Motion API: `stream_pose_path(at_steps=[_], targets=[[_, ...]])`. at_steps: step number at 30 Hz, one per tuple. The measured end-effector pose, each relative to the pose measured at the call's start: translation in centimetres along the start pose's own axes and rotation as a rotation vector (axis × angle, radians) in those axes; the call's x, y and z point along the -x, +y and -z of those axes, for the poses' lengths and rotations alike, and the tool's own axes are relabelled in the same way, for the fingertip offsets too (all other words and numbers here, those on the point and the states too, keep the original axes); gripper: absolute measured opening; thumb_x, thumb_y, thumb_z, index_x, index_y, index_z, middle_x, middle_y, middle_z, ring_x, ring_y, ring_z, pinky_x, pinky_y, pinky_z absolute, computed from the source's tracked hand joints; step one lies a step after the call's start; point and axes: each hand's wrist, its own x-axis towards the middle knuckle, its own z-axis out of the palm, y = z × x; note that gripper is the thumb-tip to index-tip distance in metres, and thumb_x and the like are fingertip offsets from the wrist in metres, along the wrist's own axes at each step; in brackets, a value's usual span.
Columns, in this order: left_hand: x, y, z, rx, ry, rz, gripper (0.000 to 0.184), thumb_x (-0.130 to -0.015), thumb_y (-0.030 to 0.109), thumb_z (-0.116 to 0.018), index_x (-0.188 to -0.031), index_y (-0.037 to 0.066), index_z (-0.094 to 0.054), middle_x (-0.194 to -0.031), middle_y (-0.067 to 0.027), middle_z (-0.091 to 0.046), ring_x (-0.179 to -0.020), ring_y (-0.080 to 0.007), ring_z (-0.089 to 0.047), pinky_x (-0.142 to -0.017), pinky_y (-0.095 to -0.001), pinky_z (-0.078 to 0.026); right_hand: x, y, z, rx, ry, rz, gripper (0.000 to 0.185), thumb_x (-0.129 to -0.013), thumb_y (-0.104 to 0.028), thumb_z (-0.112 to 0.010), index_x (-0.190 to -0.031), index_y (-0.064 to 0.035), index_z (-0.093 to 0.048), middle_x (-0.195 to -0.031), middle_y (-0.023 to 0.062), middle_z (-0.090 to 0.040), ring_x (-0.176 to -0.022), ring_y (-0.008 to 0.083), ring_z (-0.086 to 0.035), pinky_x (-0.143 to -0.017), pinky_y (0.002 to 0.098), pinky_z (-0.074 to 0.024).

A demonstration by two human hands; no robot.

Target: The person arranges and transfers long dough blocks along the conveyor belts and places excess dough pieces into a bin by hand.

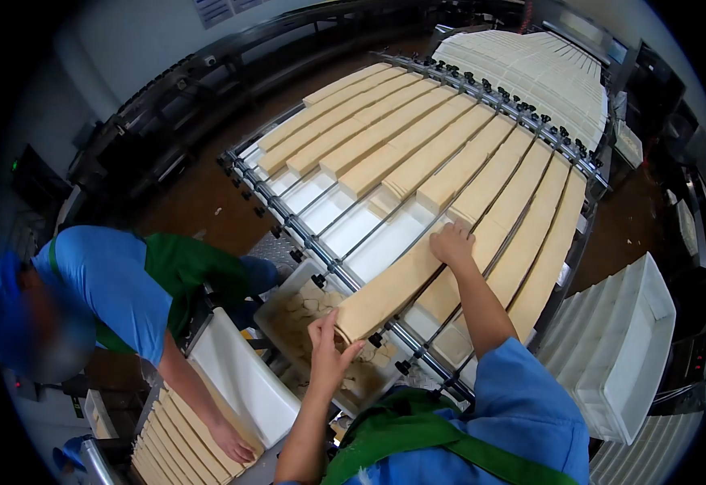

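A long, narrow stack of pale tan sheets (389, 289) lies slantwise across the near rail of the rack. My left hand (330, 346) grips its near end, with the thumb and fingers around the layered edge. At the far end, my right hand (453, 244) has its fingers curled over the stack, and the fingertips are partly hidden. Similar tan rows (490, 174) fill the lanes beyond and to the right, split by thin metal rods. White lane surface (373, 250) shows to the left of my right hand.
A metal rail (329, 259) with black knobs borders the near side. Below it stands a bin (288, 307) holding tan scraps. On the left, a co-worker in blue (111, 275) reaches a hand (232, 440) onto more tan strips. White crates (611, 347) are stacked at right.
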Motion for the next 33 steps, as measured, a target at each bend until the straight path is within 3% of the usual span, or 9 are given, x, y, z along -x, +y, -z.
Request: stream_pose_path(at_steps=[2,4,8,10,14,17,22,27,33], targets=[[-1.1,1.1,-1.1,0.046,-0.074,0.079,0.074,-0.072,0.005,-0.077,-0.136,0.008,-0.041,-0.123,-0.0143,-0.037,-0.112,-0.0265,-0.049,-0.095,-0.0353,-0.047,0.1,0.1,0.1,0.026,0.037,0.001,0.059,-0.087,-0.035,-0.044,-0.13,0.0058,-0.044,-0.146,0.0214,-0.031,-0.13,0.0377,-0.034,-0.106,0.0513,-0.0211],[-2.4,0.9,-2.7,0.042,-0.113,0.032,0.072,-0.073,0.006,-0.077,-0.136,0.008,-0.041,-0.124,-0.0151,-0.037,-0.111,-0.0267,-0.049,-0.095,-0.0344,-0.047,0.8,0.1,0.1,0.074,0.226,0.041,0.056,-0.083,-0.029,-0.05,-0.129,0.0039,-0.045,-0.14,0.0192,-0.038,-0.126,0.0348,-0.036,-0.103,0.0505,-0.0236],[-3.5,0.8,-4.5,-0.025,-0.193,-0.009,0.062,-0.081,0.008,-0.071,-0.136,0.008,-0.042,-0.129,-0.018,-0.034,-0.11,-0.029,-0.048,-0.091,-0.0318,-0.045,5.4,-2.0,-0.2,-0.012,0.2,0.221,0.05,-0.08,-0.023,-0.056,-0.125,-0.0019,-0.05,-0.134,0.0173,-0.043,-0.121,0.0326,-0.04,-0.099,0.0489,-0.0259],[-3.1,0.2,-4.2,-0.039,-0.187,-0.068,0.057,-0.085,0.005,-0.064,-0.137,0.008,-0.041,-0.133,-0.0191,-0.034,-0.116,-0.0316,-0.045,-0.093,-0.0323,-0.043,8.4,-3.1,-2.2,-0.309,0.481,0.618,0.045,-0.079,-0.02,-0.059,-0.121,-0.0051,-0.052,-0.135,0.015,-0.043,-0.122,0.0334,-0.038,-0.097,0.049,-0.0259],[-2.0,-0.9,-3.4,0.104,-0.079,-0.062,0.055,-0.085,-0.003,-0.049,-0.138,0.008,-0.038,-0.14,-0.0188,-0.034,-0.127,-0.0354,-0.041,-0.099,-0.0365,-0.04,15.2,-5.6,-2.1,-0.494,0.376,0.903,0.042,-0.079,-0.022,-0.063,-0.118,-0.0099,-0.054,-0.133,0.0136,-0.044,-0.121,0.0317,-0.04,-0.095,0.048,-0.0262],[-0.5,-1.8,-2.0,0.035,0.105,-0.079,0.057,-0.082,-0.007,-0.046,-0.137,0.008,-0.039,-0.139,-0.0196,-0.036,-0.127,-0.0359,-0.04,-0.101,-0.0365,-0.038,16.2,-5.7,-3.3,-0.222,0.338,1.004,0.035,-0.079,-0.019,-0.062,-0.113,-0.0149,-0.059,-0.135,0.0134,-0.043,-0.122,0.0295,-0.04,-0.095,0.047,-0.0268],[4.3,-4.6,0.9,-0.036,0.249,0.07,0.058,-0.08,0.0,-0.057,-0.135,0.007,-0.039,-0.14,-0.0239,-0.025,-0.122,-0.0387,-0.041,-0.104,-0.0389,-0.035,16.4,-6.1,-3.6,0.027,0.404,0.946,0.034,-0.078,-0.008,-0.054,-0.109,-0.0171,-0.066,-0.143,0.0094,-0.04,-0.125,0.0305,-0.04,-0.098,0.0467,-0.0285],[10.1,-7.5,4.6,-0.006,0.379,0.197,0.045,-0.084,0.001,-0.056,-0.128,0.007,-0.047,-0.128,-0.0155,-0.04,-0.105,-0.0257,-0.053,-0.085,-0.0324,-0.047,16.4,-7.9,-5.4,0.212,0.479,0.872,0.044,-0.08,-0.006,-0.053,-0.124,-0.0083,-0.056,-0.145,0.0114,-0.038,-0.125,0.0329,-0.041,-0.101,0.0459,-0.0306],[19.7,-11.8,9.2,-0.167,0.753,0.303,0.031,-0.084,0.005,-0.057,-0.114,0.0,-0.054,-0.112,-0.0201,-0.053,-0.109,-0.0355,-0.05,-0.097,-0.0396,-0.039,15.8,-8.4,-5.7,0.246,0.47,0.722,0.052,-0.088,-0.032,-0.059,-0.133,-0.0084,-0.046,-0.141,0.0151,-0.04,-0.118,0.0326,-0.046,-0.096,0.0434,-0.0372]])
